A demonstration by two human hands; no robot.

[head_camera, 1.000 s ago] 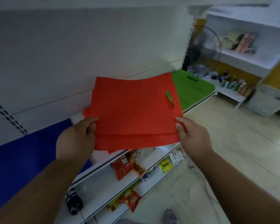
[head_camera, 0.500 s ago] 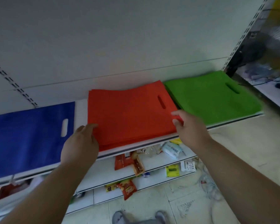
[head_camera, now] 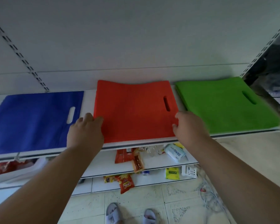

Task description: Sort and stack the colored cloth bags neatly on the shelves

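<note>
A stack of red cloth bags (head_camera: 134, 110) lies flat in the middle of the white shelf (head_camera: 136, 143), its handle slot to the right. To its left lies a blue bag stack (head_camera: 32, 120), and to its right a green bag stack (head_camera: 223, 107). My left hand (head_camera: 85, 131) rests against the red stack's left front edge with its fingers loosely stretched. My right hand (head_camera: 190, 128) pinches the red stack's right front corner, thumb on top.
Lower shelves hold scattered snack packets (head_camera: 125, 183), a wipes pack (head_camera: 175, 153) and a yellow packet (head_camera: 172, 173). White cables (head_camera: 208, 193) trail over the tiled floor at the right. My slippered feet (head_camera: 113, 214) stand near the shelf base. A perforated upright (head_camera: 263, 49) bounds the bay.
The red bags went from held up in the air down onto the shelf between the blue and green stacks. Both hands slid to the stack's front side edges.
</note>
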